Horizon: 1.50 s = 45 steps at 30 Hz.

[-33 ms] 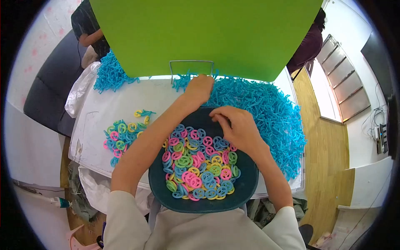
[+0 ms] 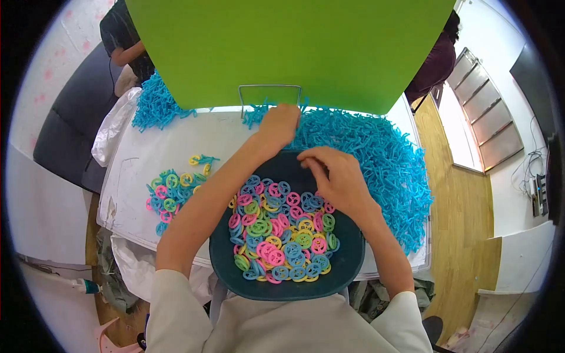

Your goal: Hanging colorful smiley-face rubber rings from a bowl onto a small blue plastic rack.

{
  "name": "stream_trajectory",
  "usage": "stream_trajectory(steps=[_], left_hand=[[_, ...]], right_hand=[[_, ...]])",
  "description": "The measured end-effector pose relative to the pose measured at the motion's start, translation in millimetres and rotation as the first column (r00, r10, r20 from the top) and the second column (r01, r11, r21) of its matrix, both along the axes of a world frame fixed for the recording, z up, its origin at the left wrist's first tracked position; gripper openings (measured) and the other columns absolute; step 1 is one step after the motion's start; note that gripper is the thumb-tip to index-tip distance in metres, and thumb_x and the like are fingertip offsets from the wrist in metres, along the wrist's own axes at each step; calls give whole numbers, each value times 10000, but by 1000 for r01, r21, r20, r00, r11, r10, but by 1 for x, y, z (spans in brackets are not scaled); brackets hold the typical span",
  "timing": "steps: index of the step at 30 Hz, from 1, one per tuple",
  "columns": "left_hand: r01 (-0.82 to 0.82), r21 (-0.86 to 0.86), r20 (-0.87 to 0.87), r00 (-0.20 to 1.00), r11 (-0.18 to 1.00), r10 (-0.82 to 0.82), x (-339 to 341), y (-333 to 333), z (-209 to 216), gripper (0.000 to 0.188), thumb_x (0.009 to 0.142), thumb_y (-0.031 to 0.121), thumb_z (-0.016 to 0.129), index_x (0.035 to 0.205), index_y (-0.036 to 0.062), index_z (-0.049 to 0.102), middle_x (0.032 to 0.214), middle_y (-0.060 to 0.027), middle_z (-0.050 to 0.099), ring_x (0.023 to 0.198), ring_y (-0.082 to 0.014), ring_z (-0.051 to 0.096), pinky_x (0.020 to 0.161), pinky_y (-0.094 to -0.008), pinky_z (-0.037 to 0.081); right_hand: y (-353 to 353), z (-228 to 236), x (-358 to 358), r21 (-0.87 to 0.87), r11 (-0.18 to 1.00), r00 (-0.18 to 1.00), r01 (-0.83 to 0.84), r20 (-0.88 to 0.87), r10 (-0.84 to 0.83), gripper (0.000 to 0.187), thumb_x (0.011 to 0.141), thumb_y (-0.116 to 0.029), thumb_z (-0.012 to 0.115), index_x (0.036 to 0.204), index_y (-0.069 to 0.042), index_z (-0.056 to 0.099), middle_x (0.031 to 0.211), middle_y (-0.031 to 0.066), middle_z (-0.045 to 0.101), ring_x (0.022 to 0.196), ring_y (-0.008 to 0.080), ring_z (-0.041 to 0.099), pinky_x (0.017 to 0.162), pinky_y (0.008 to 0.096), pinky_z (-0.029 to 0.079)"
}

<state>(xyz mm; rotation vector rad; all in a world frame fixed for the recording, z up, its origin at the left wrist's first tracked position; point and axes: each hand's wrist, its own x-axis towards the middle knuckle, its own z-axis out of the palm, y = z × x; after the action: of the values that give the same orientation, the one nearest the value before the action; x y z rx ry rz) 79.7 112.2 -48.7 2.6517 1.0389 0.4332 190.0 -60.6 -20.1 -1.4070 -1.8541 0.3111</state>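
Fingertips [image 2: 303, 157] of our right hand [image 2: 338, 179] are drawn near the thumb above the basin's upper right, and we cannot tell whether anything small sits between them. Our left hand [image 2: 281, 126] is curled at upper centre, by the near edge of a big heap of thin turquoise plastic sticks [image 2: 382, 170]; it looks slightly blurred, so its grip is hidden from us.

Each stick looks light, fairly stiff and slick, and we would judge it best pinched midway along its length; the tangle probably makes neighbours drag along (thin ends seem to hook over one another). Just below our hands, small spoked plastic rings in pink, blue, green and yellow [image 2: 273, 254] lie in a dark green, rounded basin [image 2: 352, 259]. They too seem light and hardly fragile, easiest to take by the outer rim.

Farther out, the basin's raised rim and a bent silver wire frame [image 2: 271, 86] near upper centre are the edges we should mind, along with the lower border of a bright green upright panel [image 2: 282, 47]. The heap crowds the right of the frame. We have more room left of centre, where white tabletop [image 2: 132, 167] stretches between a mixed pile of rings and sticks [image 2: 170, 191] and a smaller turquoise heap [image 2: 156, 106] at upper left.
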Motion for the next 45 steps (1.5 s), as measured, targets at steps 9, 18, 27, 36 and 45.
stream_trajectory(steps=[9, 18, 27, 36, 45], left_hand=[[143, -458, 481, 870, 877, 109, -51, -69, 78, 138, 888, 93, 605, 989, 4, 634, 919, -75, 658, 860, -156, 647, 735, -267, 540], [286, -740, 546, 784, 608, 295, -62, -96, 58, 199, 954, 186, 568, 1059, 24, 614, 977, -35, 606, 845, -101, 610, 700, -247, 518], [348, 143, -172, 931, 927, -322, -71, -111, 1, 168, 751, 58, 632, 918, 37, 630, 901, -134, 557, 839, -309, 615, 694, -412, 517], [176, -408, 606, 786, 896, 122, -67, -104, 42, 165, 875, 70, 613, 1030, 17, 615, 941, -104, 612, 742, -206, 641, 649, -294, 538], [409, -681, 687, 644, 607, 337, -70, -103, 42, 161, 932, 141, 602, 1028, 17, 563, 940, -40, 608, 833, -119, 630, 685, -254, 556]], right_hand=[[-6, 11, 2, 128, 972, 942, 195, -301, -149, 443, 785, 113, 610, 1191, -62, 577, 1224, 131, 526, 922, 226, 624, 693, 317, 550], [-16, 21, -7, 25, 1000, 949, -7, -314, 15, 292, 791, 37, 663, 1069, -52, 653, 870, 70, 666, 772, 163, 650, 742, 270, 532], [-10, 5, 8, -20, 1000, 865, -22, -502, 9, 159, 911, -42, 600, 1061, 10, 591, 874, 30, 641, 787, 93, 620, 666, 211, 468], [-9, 14, -2, -69, 993, 734, 94, -669, -116, 212, 880, 1, 629, 1086, -6, 579, 905, 52, 658, 845, 104, 642, 714, 219, 507], [-10, 7, -1, -113, 992, 805, 64, -582, -118, 206, 849, -2, 665, 1047, 0, 607, 960, 56, 673, 871, 111, 648, 749, 233, 522]])
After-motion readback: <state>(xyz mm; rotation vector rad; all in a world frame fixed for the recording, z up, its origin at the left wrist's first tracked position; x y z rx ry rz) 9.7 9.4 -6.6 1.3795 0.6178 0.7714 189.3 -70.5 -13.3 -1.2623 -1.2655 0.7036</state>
